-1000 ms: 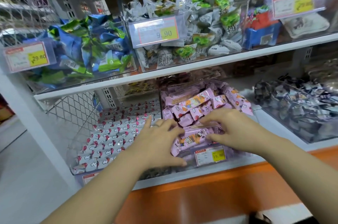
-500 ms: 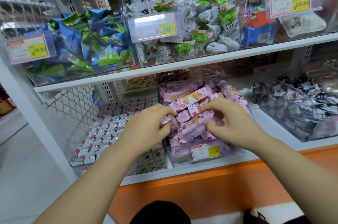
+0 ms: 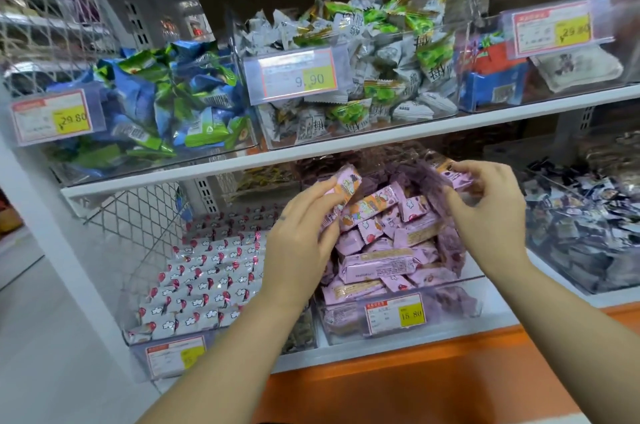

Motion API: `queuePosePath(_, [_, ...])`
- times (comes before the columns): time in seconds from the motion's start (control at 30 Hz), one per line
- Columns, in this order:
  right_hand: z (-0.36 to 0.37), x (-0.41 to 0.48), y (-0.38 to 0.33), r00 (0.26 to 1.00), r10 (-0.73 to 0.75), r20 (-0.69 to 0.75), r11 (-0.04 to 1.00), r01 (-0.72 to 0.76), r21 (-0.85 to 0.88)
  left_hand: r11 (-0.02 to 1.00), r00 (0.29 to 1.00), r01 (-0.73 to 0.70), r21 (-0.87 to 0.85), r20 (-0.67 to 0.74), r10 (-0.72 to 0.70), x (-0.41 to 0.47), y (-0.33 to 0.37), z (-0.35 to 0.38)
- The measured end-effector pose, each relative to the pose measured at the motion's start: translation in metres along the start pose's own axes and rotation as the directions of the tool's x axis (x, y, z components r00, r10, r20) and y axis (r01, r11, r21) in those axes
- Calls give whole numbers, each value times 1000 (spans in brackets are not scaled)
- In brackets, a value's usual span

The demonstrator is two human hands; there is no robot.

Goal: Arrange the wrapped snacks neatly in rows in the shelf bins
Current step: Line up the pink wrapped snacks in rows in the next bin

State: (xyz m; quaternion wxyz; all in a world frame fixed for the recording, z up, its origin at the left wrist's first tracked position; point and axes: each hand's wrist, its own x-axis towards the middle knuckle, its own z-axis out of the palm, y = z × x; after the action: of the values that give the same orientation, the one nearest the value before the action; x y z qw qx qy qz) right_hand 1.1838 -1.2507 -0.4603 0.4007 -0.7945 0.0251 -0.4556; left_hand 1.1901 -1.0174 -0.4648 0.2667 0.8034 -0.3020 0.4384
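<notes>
A clear bin (image 3: 464, 314) on the lower shelf holds a loose heap of pink wrapped snacks (image 3: 377, 266). My left hand (image 3: 299, 233) grips a pink snack bar (image 3: 343, 190) lifted above the bin's left side. My right hand (image 3: 491, 205) pinches another pink snack (image 3: 455, 178) over the bin's back right corner. The bin to the left (image 3: 138, 340) holds white snacks with red marks (image 3: 204, 276) lying in neat rows.
The upper shelf (image 3: 346, 146) hangs low over the bins and carries bins of blue-green packs (image 3: 156, 112), grey-green packs (image 3: 374, 70) and mixed packs (image 3: 540, 74). A bin of dark wrapped sweets (image 3: 581, 236) stands at the right. An orange ledge (image 3: 433, 385) runs below.
Both hands have risen from the front of the pink heap and moved apart toward the back, each now holding a pink snack. The camera has moved closer.
</notes>
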Motion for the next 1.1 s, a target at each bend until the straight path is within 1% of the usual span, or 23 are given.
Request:
queuePosePath(0.1, [8,19,10,987,66,146,997,-58,-54,999,1000,21,40,3,-21,12,-3,14])
queuePosePath(0.17, [14,30,16,966,93,242,993,-71,-96,998,999,45,47,9,-45,19,-4,22])
queuePosePath(0.23, [18,40,19,937,116,329,990,-80,-120,998,999,39,49,13,-39,23,-6,29])
queuePosePath(0.37, [27,53,22,880,87,467,993,-42,-107,995,1000,-6,98,6,6,28,-6,38])
queuePosePath(0.47, [29,58,24,838,99,536,995,-76,-64,992,998,-56,117,-1,57,29,-5,43])
queuePosePath(0.53, [24,58,28,840,100,533,994,-109,-14,990,997,-71,119,-2,72,30,-3,47])
queuePosePath(0.63, [11,53,29,881,110,461,987,-151,53,988,996,-87,127,-10,89,34,3,54])
queuePosePath(0.77, [-10,31,28,892,73,447,990,-121,79,983,993,-118,144,17,117,42,19,64])
queuePosePath(0.93, [-23,7,36,882,153,446,967,-227,116,982,988,-95,163,136,73,53,40,80])
queuePosePath(0.97, [-24,2,37,878,151,454,967,-227,117,980,984,-97,173,165,69,54,42,81])
queuePosePath(1.1, [-21,-13,40,895,58,442,985,-123,119,971,939,-130,201,339,56,50,38,81])
